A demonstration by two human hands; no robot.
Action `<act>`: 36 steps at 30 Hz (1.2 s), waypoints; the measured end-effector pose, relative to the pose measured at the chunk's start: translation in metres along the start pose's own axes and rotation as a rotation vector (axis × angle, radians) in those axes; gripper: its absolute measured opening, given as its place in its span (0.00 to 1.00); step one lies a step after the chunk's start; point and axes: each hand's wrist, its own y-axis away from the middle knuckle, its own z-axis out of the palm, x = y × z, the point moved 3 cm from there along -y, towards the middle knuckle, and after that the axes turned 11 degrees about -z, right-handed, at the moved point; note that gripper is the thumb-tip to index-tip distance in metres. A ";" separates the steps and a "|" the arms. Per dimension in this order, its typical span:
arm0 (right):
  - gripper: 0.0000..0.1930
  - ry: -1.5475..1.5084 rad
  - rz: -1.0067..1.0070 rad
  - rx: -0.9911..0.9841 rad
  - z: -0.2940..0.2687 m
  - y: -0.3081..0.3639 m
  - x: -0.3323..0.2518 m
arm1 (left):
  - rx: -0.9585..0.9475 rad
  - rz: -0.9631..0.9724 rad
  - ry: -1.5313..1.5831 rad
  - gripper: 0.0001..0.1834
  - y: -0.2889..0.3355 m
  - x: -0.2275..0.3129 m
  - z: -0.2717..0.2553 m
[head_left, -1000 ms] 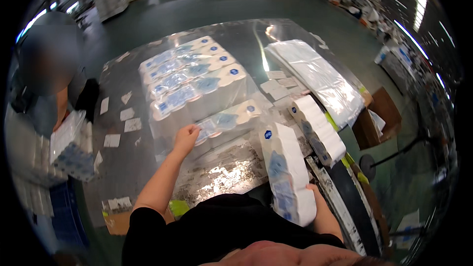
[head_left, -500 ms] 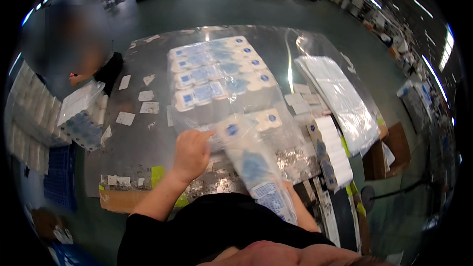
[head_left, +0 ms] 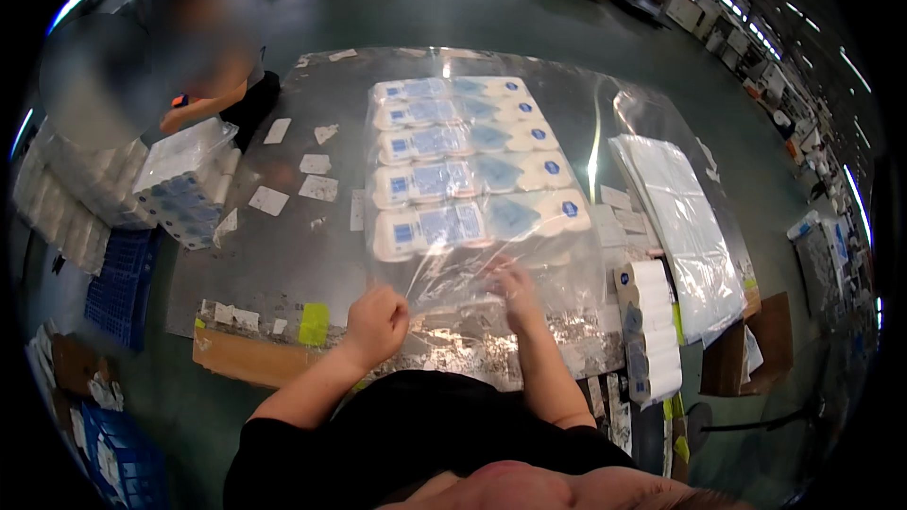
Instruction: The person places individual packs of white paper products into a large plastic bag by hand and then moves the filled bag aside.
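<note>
On the metal table lies a large clear plastic bag (head_left: 453,279), its near end toward me. Inside it several long packs of white rolls (head_left: 510,173) with blue printing lie side by side in a row. The nearest roll pack (head_left: 477,225) rests just beyond the bag's near end. My left hand (head_left: 378,326) is closed in a fist at the bag's near left edge, gripping the film. My right hand (head_left: 515,293) is at the near end, slightly blurred, with its fingers apart and holding no pack; clear film lies about its fingertips.
A stack of flat clear bags (head_left: 682,231) lies at the right, beside another roll pack (head_left: 650,331) near the table edge. Paper labels (head_left: 318,187) are scattered on the left. At far left, a person (head_left: 222,85) stands by a bagged bundle of rolls (head_left: 189,184). A cardboard box (head_left: 770,345) stands lower right.
The roll pack that was in my right hand now lies in the bag, at the row's near end. My right hand has come up to the bag's near end. The view has shifted left.
</note>
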 end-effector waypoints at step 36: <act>0.04 1.093 -0.317 -0.792 -0.083 0.093 0.077 | -0.217 -0.463 0.099 0.11 0.261 -0.095 -0.007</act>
